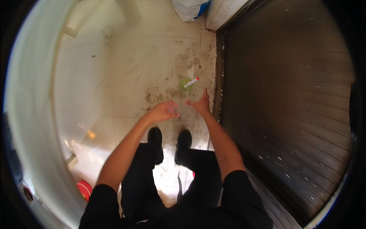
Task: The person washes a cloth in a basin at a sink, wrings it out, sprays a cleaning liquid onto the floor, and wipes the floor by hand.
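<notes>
A green bottle (186, 85) stands on the dirty tiled floor, seen from above, and its white top with a red tip points toward the upper right. It looks like a spray bottle. My right hand (202, 104) hovers just below it in the picture, thumb and forefinger spread apart and nothing between them. To its left, my left hand (163, 111) is held with loosely curled fingers, a gap left between thumb and fingertips. I see nothing in it. Neither hand touches the bottle.
A dark slatted panel (280, 86) fills the right side, bordered by a worn edge. At the top sits a white and blue sack (190, 10) beside a pale post (223, 13). A pale curved surface (31, 108) runs along the left. A red round object (84, 189) is at lower left.
</notes>
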